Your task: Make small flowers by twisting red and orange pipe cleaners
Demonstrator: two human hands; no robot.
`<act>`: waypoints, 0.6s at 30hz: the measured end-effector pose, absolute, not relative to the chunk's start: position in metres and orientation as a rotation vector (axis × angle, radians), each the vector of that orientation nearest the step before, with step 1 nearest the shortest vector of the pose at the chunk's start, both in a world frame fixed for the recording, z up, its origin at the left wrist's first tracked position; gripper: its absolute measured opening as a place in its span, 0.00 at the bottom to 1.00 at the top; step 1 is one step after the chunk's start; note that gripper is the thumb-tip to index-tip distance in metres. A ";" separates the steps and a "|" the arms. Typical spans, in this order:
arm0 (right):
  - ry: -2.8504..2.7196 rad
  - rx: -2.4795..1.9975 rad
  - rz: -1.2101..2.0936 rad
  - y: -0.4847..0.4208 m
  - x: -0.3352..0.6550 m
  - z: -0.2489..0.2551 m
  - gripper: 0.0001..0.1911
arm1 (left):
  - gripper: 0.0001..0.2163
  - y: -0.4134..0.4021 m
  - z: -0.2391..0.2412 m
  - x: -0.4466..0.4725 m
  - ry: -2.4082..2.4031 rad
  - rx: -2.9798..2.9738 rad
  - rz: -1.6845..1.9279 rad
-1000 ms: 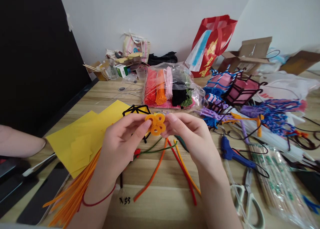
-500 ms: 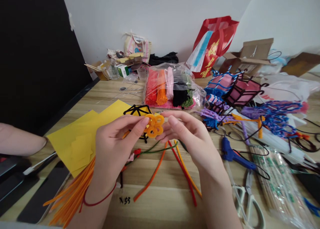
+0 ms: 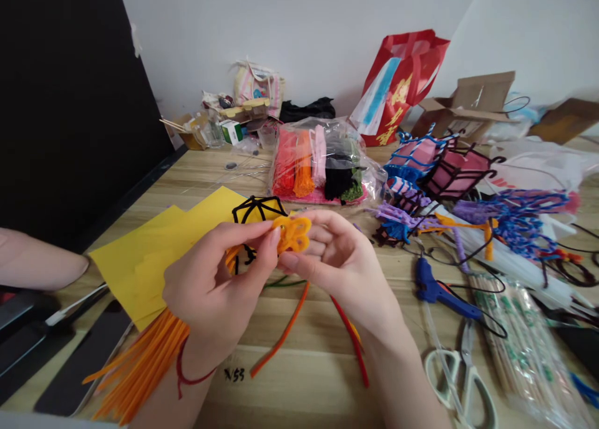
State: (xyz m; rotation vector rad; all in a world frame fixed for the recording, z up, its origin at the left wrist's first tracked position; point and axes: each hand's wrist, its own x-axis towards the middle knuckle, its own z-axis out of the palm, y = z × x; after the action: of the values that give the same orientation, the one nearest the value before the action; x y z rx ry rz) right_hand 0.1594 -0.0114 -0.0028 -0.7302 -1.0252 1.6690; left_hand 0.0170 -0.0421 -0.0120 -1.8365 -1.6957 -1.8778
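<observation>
A yellow-orange pipe-cleaner flower [image 3: 296, 234] with looped petals is held up in front of me. My left hand [image 3: 218, 270] pinches its left side between thumb and fingers. My right hand [image 3: 349, 276] cups it from the right, thumb at the lower petals and curled fingers behind. Beyond them stands a black-framed lantern [image 3: 257, 210] with yellow panels, partly hidden by my hands. Under my left wrist lies a bundle of orange pipe cleaners [image 3: 145, 363]. Single orange [image 3: 283, 338] and red [image 3: 350, 338] pipe cleaners lie on the table below.
Yellow sheets [image 3: 154, 254] lie left, near a phone [image 3: 88, 360] and another person's arm [image 3: 37, 259]. To the right are a blue glue gun [image 3: 444, 295], scissors [image 3: 468, 366] and bagged sticks [image 3: 528, 348]. Behind sits a clear bag of pipe cleaners [image 3: 322, 160].
The flower has turned so its petals face more to the right. My right hand has rolled palm-up, its thumb moving down to the lower petals; my left wrist has tilted.
</observation>
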 end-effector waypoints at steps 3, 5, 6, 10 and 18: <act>-1.034 -0.719 1.662 -0.013 0.158 -0.004 0.27 | 0.04 -0.044 -0.009 0.020 -1.707 -1.800 -1.895; -1.075 -0.725 1.657 -0.013 0.159 -0.005 0.27 | 0.03 -0.043 -0.008 0.018 -1.734 -1.824 -1.913; -1.104 -0.732 1.654 -0.013 0.160 -0.006 0.27 | 0.03 -0.042 -0.008 0.016 -1.749 -1.860 -1.922; -1.242 -0.755 1.566 -0.013 0.164 -0.010 0.23 | 0.03 -0.037 -0.010 0.006 -1.771 -2.034 -1.935; -1.300 -0.806 1.247 -0.015 0.157 -0.012 0.19 | 0.03 -0.031 -0.007 0.011 -1.853 -1.950 -2.201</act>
State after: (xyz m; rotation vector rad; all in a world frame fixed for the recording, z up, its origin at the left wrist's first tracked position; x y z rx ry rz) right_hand 0.1569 -0.0155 -0.0121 -0.8063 -1.3004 1.2471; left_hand 0.0113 -0.0309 -0.0067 -1.9498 -1.8531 -2.2006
